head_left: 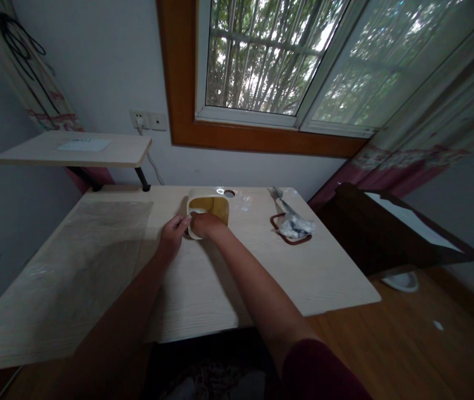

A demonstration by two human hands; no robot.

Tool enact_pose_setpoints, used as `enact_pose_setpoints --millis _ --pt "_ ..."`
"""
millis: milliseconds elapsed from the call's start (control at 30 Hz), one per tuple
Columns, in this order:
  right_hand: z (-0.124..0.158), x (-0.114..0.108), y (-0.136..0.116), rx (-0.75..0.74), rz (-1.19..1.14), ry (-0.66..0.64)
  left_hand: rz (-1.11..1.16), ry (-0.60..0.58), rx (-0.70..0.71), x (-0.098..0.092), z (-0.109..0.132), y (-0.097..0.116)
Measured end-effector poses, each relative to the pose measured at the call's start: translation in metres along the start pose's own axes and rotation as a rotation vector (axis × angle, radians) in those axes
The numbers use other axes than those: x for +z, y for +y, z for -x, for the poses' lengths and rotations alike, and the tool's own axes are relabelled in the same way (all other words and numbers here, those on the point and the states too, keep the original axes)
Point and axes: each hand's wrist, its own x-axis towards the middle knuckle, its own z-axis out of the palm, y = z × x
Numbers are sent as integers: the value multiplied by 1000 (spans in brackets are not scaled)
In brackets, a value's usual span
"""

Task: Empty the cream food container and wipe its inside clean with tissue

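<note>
holding the cream container (216, 206) near the middle of the worktop's (324, 272) far edge, with its squarish mouth turned up and toward the near edge; hard to tell its long axis. pinching its left rim narrowly with the left hand (171, 234), thumb close to fingers. reaching inside with the right hand (206, 224), fingers mostly hidden; cannot tell how wide or on what. toward the far right corner, crumpled plastic (297, 226) on a brown ring (299, 241).

this looks like a room in a home. curtains (449, 130) with a decorated border hang beside a wood-trimmed window (257, 66), and a pale desk (324, 266) with a raised shelf (126, 145) stands over wood-look flooring (378, 344).
</note>
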Motion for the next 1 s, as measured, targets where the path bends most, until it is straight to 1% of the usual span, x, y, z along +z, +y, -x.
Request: enact_pose_setpoints --millis 100,233,433,667,833,1000 --pt "2 2 2 13 -3 24 21 -33 6 0 0 0" --pt "5 2 3 22 -12 33 7 -34 5 0 1 3" --pt "6 -2 -2 88 -2 16 15 -9 -19 2 2 7" --pt "11 -8 -6 169 12 -14 -3 -2 -2 3 3 7" --pt "13 -10 -8 208 37 -33 -3 -11 -12 6 5 10" --pt "11 -7 -6 233 64 -53 -58 -38 -2 9 8 11"
